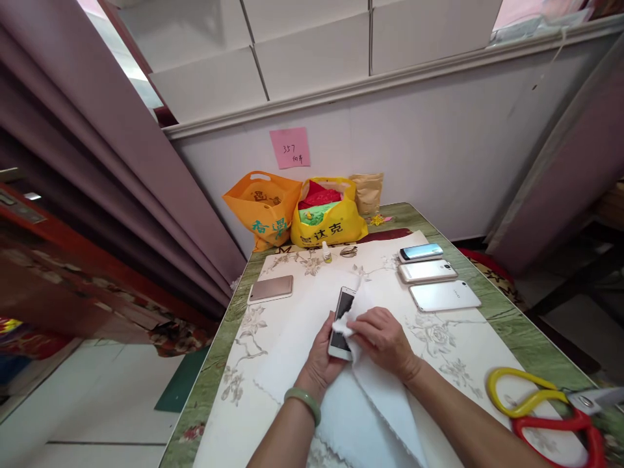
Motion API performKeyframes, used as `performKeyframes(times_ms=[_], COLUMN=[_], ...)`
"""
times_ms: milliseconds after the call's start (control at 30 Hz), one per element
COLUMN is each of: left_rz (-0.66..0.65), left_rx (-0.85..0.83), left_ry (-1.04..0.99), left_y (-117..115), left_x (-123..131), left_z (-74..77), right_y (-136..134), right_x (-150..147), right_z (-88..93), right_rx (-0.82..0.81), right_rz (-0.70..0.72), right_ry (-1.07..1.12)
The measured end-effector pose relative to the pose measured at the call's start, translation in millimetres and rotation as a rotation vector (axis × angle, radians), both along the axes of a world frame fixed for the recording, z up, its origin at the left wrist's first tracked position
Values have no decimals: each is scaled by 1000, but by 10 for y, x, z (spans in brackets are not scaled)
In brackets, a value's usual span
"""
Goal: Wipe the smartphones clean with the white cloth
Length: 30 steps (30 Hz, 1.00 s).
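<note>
A white smartphone with a dark screen [340, 340] lies in my left hand [319, 361], which is wrapped round its left edge and lower end. My right hand [383, 341] pinches a bunched corner of a white cloth [390, 406] and presses it against the screen. Part of the screen is hidden by the cloth and fingers. The rest of the cloth hangs down from my right hand and spreads over the table below the phone. A green bangle [305, 404] circles my left wrist.
Several phones lie around: a pinkish one [271, 288] at left, others like a white phone [444, 296] at right. Scissors [550, 403] lie front right. A small bottle [326, 253], an orange bag [263, 211] and a yellow bag [329, 224] stand at the back.
</note>
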<state>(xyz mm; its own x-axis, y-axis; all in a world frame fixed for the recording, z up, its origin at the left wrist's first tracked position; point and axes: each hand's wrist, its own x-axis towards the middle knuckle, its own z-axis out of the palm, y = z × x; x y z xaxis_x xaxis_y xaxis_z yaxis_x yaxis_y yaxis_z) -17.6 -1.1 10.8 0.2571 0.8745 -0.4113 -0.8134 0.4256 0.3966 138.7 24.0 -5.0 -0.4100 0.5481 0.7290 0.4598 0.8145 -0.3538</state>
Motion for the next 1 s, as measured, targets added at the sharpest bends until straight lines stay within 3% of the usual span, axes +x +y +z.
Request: performKeyframes(times_ms=[67, 133, 200, 300, 367, 433, 533, 600, 667, 767, 833, 867, 1000], left_rz=[-30, -35, -22, -58, -82, -66, -48, -50, -32, -51, -57, -50, -9], left_rx=[6, 14, 4, -37, -50, -43, -24, -28, -43, -77, -91, -95, -83], left_ry=[-10, -4, 10, 47, 71, 66, 38, 34, 45, 73, 81, 77, 59], left_y=[0, 3, 6, 7, 5, 2, -5, -7, -3, 11, 20, 22, 18], left_x=[-6, -5, 1, 18, 32, 42, 46, 46, 50, 61, 62, 59, 35], left_z=[1, -7, -23, -40, -31, -8, 30, 43, 46, 40, 34, 31, 26], right_y=[-47, -27, 52, 164, 154, 68, -71, -71, 9, 130, 113, 72, -113], right_x=[-24, -22, 14, 82, 82, 31, -70, -84, -42, 42, 47, 29, -81], right_z=[40, 37, -3, -69, -76, -46, 20, 35, 13, -37, -36, -20, 81], right_rx=[12, 12, -23, -144, -184, -152, -48, -11, -22, -91, -108, -98, -10], right_rz=[151, 182, 51, -306, -417, -304, 61, 166, 50, -325, -402, -340, 127], right_ry=[-50, -59, -1, 183, 240, 183, 14, -46, -29, 78, 95, 68, -98])
